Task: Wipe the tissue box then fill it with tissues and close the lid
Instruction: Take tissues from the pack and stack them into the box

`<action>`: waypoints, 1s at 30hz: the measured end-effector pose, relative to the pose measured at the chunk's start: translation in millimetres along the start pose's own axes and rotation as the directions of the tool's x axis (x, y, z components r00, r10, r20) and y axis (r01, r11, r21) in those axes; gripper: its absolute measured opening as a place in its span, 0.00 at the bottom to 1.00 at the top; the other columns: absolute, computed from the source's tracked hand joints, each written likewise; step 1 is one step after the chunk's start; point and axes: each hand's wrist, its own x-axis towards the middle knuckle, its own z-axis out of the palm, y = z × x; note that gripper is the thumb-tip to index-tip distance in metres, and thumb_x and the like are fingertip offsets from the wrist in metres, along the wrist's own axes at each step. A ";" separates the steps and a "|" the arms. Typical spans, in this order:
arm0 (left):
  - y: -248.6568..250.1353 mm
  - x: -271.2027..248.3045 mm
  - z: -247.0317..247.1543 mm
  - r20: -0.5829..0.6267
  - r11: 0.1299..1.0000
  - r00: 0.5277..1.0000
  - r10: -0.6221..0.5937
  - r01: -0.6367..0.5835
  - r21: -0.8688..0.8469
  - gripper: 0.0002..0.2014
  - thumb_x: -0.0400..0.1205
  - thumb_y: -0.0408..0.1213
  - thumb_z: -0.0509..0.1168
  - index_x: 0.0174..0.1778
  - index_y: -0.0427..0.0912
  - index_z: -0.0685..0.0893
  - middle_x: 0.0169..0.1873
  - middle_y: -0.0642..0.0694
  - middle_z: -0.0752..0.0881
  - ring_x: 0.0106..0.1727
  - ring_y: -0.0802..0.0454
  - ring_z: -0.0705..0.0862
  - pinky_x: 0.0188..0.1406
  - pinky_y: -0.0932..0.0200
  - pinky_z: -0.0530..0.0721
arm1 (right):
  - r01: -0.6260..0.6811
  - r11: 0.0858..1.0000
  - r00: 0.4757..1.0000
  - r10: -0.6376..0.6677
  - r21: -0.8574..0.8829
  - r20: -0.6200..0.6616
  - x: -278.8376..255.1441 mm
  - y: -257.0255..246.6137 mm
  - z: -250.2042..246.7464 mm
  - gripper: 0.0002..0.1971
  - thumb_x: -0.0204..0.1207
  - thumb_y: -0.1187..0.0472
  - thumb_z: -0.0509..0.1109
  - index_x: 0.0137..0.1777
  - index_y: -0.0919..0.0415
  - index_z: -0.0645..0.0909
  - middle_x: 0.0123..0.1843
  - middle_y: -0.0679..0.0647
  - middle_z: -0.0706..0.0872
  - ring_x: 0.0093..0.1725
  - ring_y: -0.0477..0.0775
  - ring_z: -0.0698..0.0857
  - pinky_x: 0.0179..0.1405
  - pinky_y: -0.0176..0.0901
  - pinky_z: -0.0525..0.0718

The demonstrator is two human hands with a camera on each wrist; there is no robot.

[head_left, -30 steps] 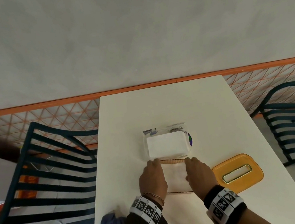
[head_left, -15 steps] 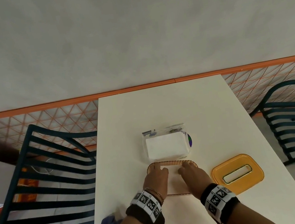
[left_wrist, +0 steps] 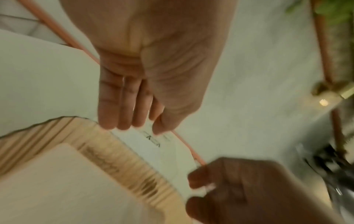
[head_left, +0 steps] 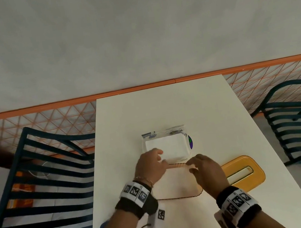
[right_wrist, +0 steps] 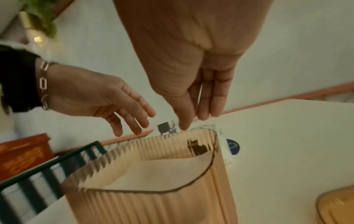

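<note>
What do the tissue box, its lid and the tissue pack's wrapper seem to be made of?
Tissue box: probably clear, peach-tinted plastic with ribbed walls; the chair shows through it.
Lid: seemingly opaque amber-yellow plastic, smooth and glossy, with light glinting along the rim and slot.
Wrapper: likely thin clear plastic film, printed and crinkled, with the white tissues visible through it.

Head cam's looking down at the table (head_left: 193, 107) from above; both wrist cams are peering close along the fingers, sharing the ribbed box (right_wrist: 153, 174).
</note>
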 end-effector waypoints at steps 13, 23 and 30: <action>-8.5 73.9 11.0 0.085 0.904 0.900 -0.427 0.424 0.054 0.34 0.75 0.41 0.76 0.76 0.35 0.75 0.68 0.38 0.84 0.67 0.41 0.85 0.53 0.57 0.83 | -0.509 0.794 0.857 0.436 0.332 0.273 5.2 33.5 7.4 0.07 0.72 0.60 0.82 0.47 0.57 0.90 0.40 0.52 0.93 0.36 0.51 0.92 0.46 0.47 0.92; -8.0 82.9 10.3 0.099 0.878 0.879 -0.466 0.474 -0.070 0.28 0.72 0.46 0.80 0.65 0.36 0.85 0.61 0.40 0.89 0.62 0.41 0.88 0.54 0.57 0.86 | -0.538 0.764 0.841 0.452 0.357 0.298 5.1 35.2 8.4 0.05 0.73 0.58 0.81 0.46 0.57 0.90 0.34 0.52 0.93 0.34 0.51 0.92 0.44 0.50 0.94; -0.9 73.8 6.0 0.096 0.919 0.938 -0.333 0.346 -0.192 0.09 0.77 0.46 0.74 0.40 0.45 0.87 0.40 0.48 0.88 0.47 0.45 0.87 0.46 0.56 0.81 | -0.495 0.818 0.864 0.430 0.292 0.260 4.8 34.7 9.4 0.08 0.72 0.56 0.82 0.48 0.58 0.91 0.38 0.54 0.92 0.37 0.52 0.92 0.46 0.48 0.92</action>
